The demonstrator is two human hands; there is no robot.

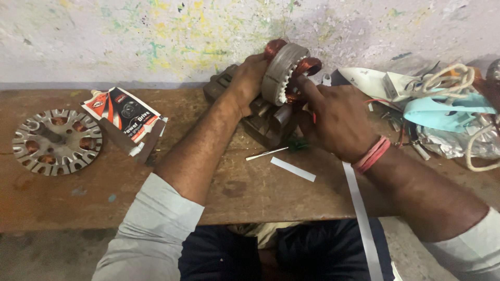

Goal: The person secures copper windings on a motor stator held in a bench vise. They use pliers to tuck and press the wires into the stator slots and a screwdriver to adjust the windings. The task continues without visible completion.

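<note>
A grey ring-shaped motor stator (282, 71) with copper wire coils stands on edge at the back of the wooden bench (67, 198), resting on a dark metal block (271, 125). My left hand (249, 79) grips the stator's left side. My right hand (333, 117) is at its right side, with the index finger reaching up to a copper coil (308, 65). Red threads circle my right wrist.
A flat slotted stator core (56, 141) lies at the far left, beside a printed card pack (125, 117). A thin metal pin (266, 153), a white paper strip (292, 169) and a long white tape (359, 208) lie near the front. Irons and cords (442, 99) crowd the right.
</note>
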